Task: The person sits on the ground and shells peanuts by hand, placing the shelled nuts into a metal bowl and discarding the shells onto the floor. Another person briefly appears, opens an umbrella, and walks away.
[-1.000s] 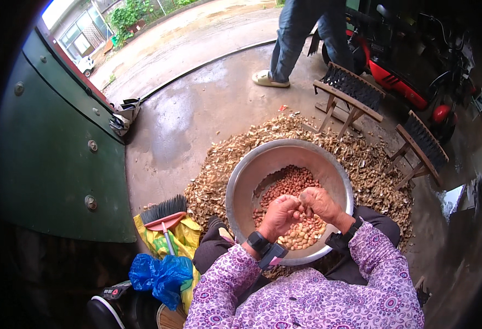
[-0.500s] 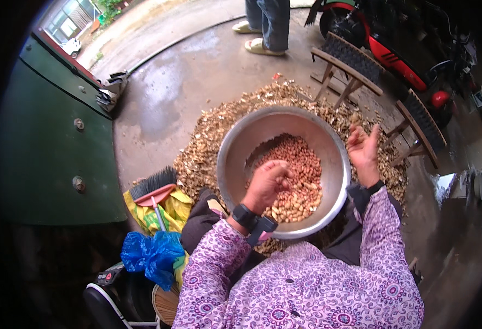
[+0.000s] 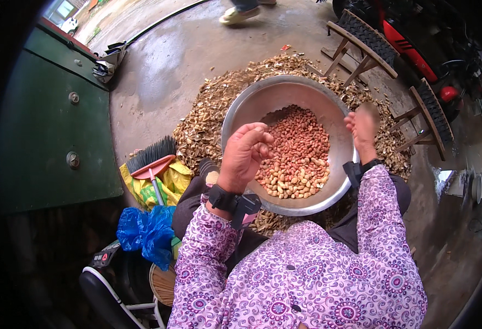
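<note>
A wide metal basin [image 3: 339,145] sits between my knees. Reddish shelled peanuts [image 3: 298,137] fill its far part, and pale unshelled peanuts [image 3: 293,183] lie in the nearer part. My left hand [image 3: 244,156] is raised over the basin's left side, its fingers curled in against the thumb; what they hold, if anything, is hidden. At the basin's right rim, my right hand [image 3: 363,130] is up with its fingers smeared by motion, so its grip is unclear. Broken peanut shells [image 3: 213,104] are heaped on the floor around the basin.
To the left lie a broom [image 3: 153,159], a yellow sack [image 3: 178,181] and a blue plastic bag [image 3: 150,233], near a green metal door [image 3: 60,126]. Two low woven-top stools [image 3: 367,41] stand at the right, by a red scooter [image 3: 411,52]. Another person's shoe [image 3: 238,16] shows at the far edge.
My left hand has drawn back left from above the peanuts, still curled. My right hand, earlier with fingers apart, is now blurred. The other person has stepped left and away.
</note>
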### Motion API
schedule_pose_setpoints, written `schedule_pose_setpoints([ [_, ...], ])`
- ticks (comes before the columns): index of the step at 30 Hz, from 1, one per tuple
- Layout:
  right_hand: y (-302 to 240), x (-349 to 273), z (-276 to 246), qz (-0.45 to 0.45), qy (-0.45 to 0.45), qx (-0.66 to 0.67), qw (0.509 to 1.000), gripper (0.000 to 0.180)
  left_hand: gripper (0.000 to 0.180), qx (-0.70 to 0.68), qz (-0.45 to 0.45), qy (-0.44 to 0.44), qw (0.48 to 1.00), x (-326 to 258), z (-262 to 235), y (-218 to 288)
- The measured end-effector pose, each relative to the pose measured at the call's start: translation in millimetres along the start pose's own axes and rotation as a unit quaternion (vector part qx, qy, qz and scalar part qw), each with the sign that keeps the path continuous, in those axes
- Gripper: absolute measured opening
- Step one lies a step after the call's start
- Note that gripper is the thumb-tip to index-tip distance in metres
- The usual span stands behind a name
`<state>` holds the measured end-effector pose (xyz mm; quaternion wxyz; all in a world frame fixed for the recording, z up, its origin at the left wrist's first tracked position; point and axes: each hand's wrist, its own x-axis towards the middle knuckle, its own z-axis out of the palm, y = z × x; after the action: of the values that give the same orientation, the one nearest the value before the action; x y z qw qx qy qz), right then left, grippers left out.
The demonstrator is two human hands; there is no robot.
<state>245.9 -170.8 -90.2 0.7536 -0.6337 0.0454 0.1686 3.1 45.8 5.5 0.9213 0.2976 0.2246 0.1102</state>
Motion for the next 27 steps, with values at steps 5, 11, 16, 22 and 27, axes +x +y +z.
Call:
schedule_pose_setpoints([
  [5,83.6,-16.8,1.6,-0.069,-0.224,-0.611,0.756,0.021,0.013,0.016,-0.014,0.03,0.999,-9.6,-13.9,-1.4],
  [11,118.0,-21.3,-19.6,-0.017,-0.246,-0.737,0.63,0.019,0.013,0.006,-0.009,0.04,0.999,-16.7,-18.7,2.1],
  [16,119.9,-28.8,-17.5,0.03,-0.266,-0.77,0.579,0.019,0.011,0.001,-0.037,0.041,0.998,-15.4,-16.2,-4.0],
  [22,106.2,-44.5,-1.1,0.02,-0.364,-0.756,0.543,0.023,0.01,0.008,-0.039,0.028,0.999,-14.9,-16.6,-6.5],
  [27,124.7,-22.6,7.2,0.073,-0.333,-0.576,0.743,0.024,0.01,0.018,-0.046,0.03,0.998,-14.3,-13.8,-10.5],
])
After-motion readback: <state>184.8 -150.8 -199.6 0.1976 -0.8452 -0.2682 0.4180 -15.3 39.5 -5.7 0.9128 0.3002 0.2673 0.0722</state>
